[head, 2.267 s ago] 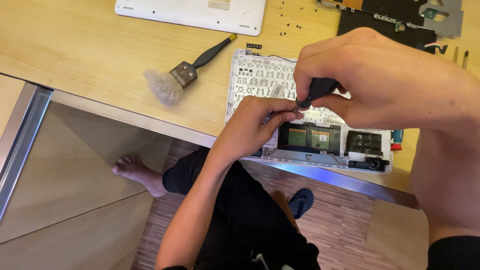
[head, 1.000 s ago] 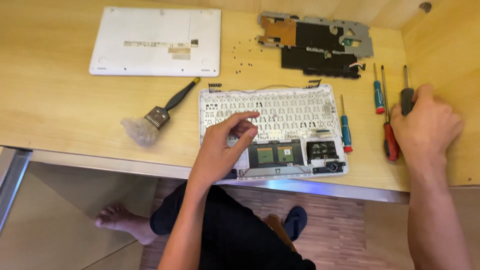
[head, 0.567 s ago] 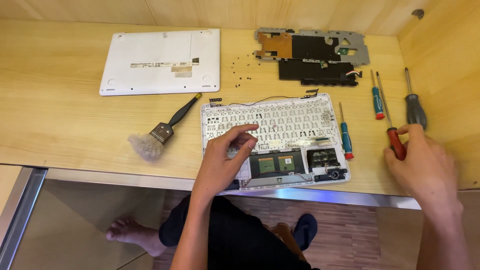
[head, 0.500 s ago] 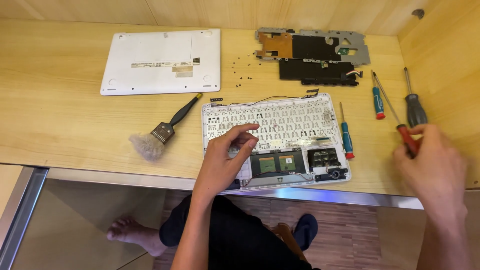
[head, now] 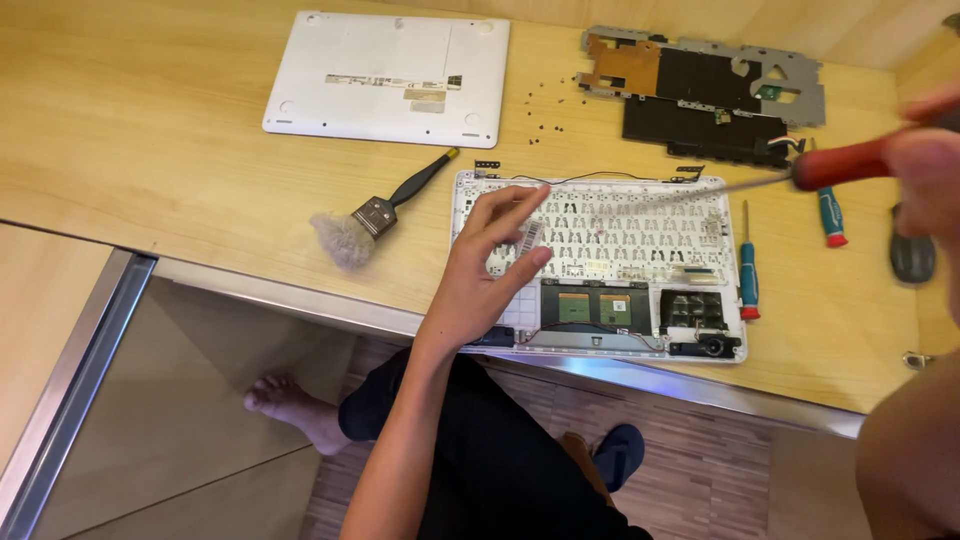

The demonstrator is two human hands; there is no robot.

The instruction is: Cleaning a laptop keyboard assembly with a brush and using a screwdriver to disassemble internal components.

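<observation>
Left hand [head: 480, 275] on white keyboard shell [head: 600, 265], right hand [head: 925, 165] gripping red-handled screwdriver [head: 830, 170]

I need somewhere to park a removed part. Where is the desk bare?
Bare wood lies left of the white rectangular cover and the black-handled brush. Crowded: around the opened white laptop base, small black screws, metal board and blue-handled screwdrivers.

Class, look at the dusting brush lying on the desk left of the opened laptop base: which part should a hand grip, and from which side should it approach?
Grip the brush by its slim black handle, probably coming from above at the far upper-right end. The brush lies flat and slanted, bristles toward the desk's front edge, and bare desk surrounds the handle, whereas the left hand rests on the laptop base nearby.
</observation>
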